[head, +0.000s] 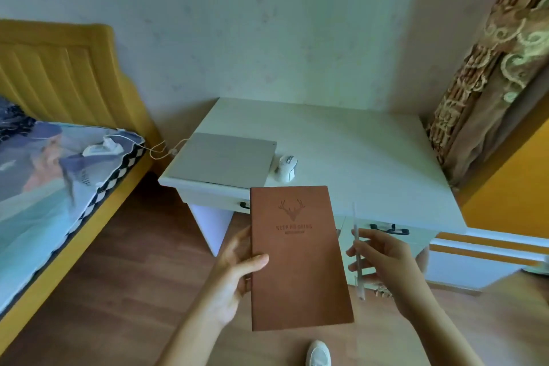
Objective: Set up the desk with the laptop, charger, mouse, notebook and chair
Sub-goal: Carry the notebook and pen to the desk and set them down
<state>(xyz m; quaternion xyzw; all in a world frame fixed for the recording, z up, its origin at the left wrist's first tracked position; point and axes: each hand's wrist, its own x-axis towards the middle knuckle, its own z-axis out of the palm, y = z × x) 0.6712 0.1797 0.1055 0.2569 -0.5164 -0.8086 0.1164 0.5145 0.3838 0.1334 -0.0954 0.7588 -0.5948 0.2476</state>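
A brown notebook with a stag emblem is gripped at its left edge by the left hand, thumb curled over the cover, above the wooden floor in front of the white desk. A clear pen is pinched by the right hand. A closed laptop lies on the desk's left part, a white mouse just beside it. A white charger is seen on the bed.
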